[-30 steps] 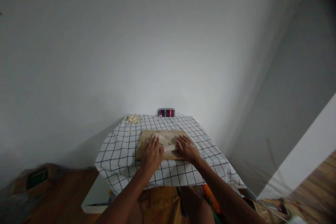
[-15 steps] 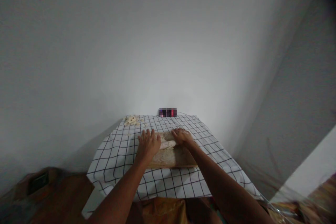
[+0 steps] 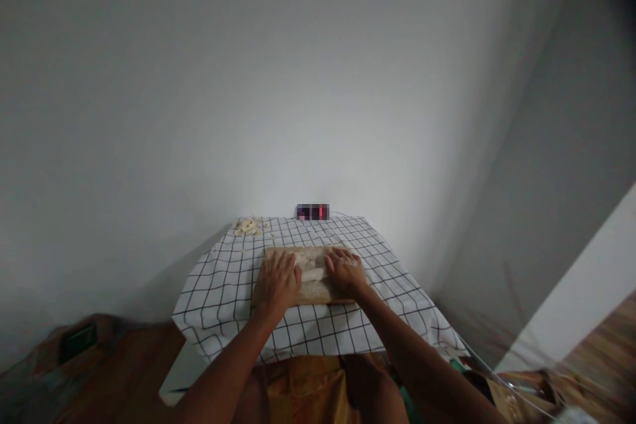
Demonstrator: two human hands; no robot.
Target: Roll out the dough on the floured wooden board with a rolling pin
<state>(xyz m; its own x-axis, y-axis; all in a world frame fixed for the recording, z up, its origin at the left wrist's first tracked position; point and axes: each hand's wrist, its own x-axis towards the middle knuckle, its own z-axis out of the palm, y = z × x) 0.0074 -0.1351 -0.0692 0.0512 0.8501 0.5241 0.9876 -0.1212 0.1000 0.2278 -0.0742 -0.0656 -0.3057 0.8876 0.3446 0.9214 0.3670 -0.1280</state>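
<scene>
We are working at a small table under a white tablecloth with a black grid [image 3: 322, 332], its far edge standing against a plain white wall [image 3: 318, 79]. Behind the table to the right, the wall is turning a shadowed corner, and a wood-grain floor [image 3: 609, 341] is showing at the far right. On the cloth in front of us, a wooden board [image 3: 322, 294] is lying flat, looking pale with what seems to be flour.

We are resting both hands on a pale rolling pin [image 3: 313, 275] that is lying crosswise on the board. Our left hand [image 3: 281, 280] is lying open, palm down, fingers spreading forward over the pin's left end. Our right hand [image 3: 346, 269] is covering the right end, also palm down and open, fingers bending slightly; the undersides are staying out of sight. The middle of the pin is showing between the hands, and dough [image 3: 307, 260] is lying just beyond it, between our fingertips, partly hidden.

At the table's far left corner, a loose heap of dough strips [image 3: 247, 226] is lying on the cloth. A dark, pixelated object [image 3: 313, 212] is standing by the wall.

Down on the left, a brown box [image 3: 105, 338] is showing a dark green patch; we are not managing to tell its contents. At lower right, an open brown box [image 3: 507, 399] is holding items too blurred for naming.
</scene>
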